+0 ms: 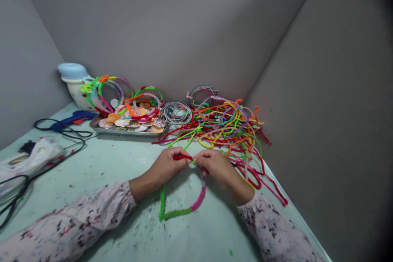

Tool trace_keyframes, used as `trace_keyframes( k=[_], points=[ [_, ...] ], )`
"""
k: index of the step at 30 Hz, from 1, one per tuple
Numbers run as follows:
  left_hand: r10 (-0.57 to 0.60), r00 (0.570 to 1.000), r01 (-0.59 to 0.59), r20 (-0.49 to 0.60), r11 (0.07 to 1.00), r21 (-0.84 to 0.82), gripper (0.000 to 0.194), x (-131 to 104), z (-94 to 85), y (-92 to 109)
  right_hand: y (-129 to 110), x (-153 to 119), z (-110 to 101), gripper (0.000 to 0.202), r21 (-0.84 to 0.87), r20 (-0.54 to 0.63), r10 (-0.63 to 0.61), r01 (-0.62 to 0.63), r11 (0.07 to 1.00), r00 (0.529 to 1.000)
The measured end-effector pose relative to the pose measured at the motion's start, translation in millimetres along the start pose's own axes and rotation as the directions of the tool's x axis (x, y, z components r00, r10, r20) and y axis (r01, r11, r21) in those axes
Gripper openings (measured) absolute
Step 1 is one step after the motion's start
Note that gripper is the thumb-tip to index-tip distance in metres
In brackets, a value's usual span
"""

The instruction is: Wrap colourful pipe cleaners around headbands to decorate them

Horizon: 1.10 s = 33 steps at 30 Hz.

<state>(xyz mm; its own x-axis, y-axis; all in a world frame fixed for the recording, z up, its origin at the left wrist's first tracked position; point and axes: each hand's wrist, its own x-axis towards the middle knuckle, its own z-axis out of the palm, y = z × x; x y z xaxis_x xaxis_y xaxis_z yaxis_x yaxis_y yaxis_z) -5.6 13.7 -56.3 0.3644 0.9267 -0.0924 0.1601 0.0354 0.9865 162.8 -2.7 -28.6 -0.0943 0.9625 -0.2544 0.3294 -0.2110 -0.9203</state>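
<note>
Both hands meet over the middle of the table, fingertips nearly touching. My left hand (170, 166) is closed in a pinch on a curved pipe-cleaner ring (199, 201) with green, pink, lilac and red sections. The red part shows between its thumb and fingers. My right hand (215, 166) pinches the same ring at its yellow-green and lilac part. The ring hangs down toward me, and its green stretches form a sharp corner at the lower left. What the fingertips cover at the joint is hidden.
Behind my hands lies a tangled heap of pipe cleaners (227, 125). Coiled grey wire (176, 112) sits beside a metal tray (129, 132) of shells and finished rings. At left are a blue glue gun (72, 119), black cable (82, 143), plastic bag (39, 153) and lidded container (73, 84).
</note>
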Motion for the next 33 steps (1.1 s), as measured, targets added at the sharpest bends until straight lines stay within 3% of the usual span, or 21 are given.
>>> trace_keyframes(
  k=[4,12,19,23,33],
  points=[
    [-0.007,1.0,0.007,0.011,1.0,0.014,0.016,-0.9,-0.5,1.2,-0.8,-1.5,-0.6,0.01,0.058,0.03,0.021,-0.022,0.998,0.999],
    [-0.023,1.0,0.023,0.013,1.0,-0.002,0.017,0.5,-2.0,-0.8,2.3,0.3,-7.1,0.011,-0.078,0.105,-0.034,0.043,0.996,0.994],
    [-0.081,0.997,0.081,-0.019,0.996,-0.033,0.016,0.1,-2.4,5.4,7.1,2.1,-6.2,0.008,-0.149,0.035,-0.106,0.11,0.983,0.994],
    [-0.087,0.996,0.086,-0.025,0.996,-0.036,0.017,-0.8,-2.5,4.0,5.3,1.0,-4.4,0.011,-0.169,0.006,-0.073,0.073,0.983,0.997],
    [-0.103,0.995,0.103,0.012,0.994,-0.044,0.015,1.1,-4.3,0.7,11.5,1.8,2.2,0.016,-0.272,-0.028,-0.152,0.138,0.952,0.988]
  ],
)
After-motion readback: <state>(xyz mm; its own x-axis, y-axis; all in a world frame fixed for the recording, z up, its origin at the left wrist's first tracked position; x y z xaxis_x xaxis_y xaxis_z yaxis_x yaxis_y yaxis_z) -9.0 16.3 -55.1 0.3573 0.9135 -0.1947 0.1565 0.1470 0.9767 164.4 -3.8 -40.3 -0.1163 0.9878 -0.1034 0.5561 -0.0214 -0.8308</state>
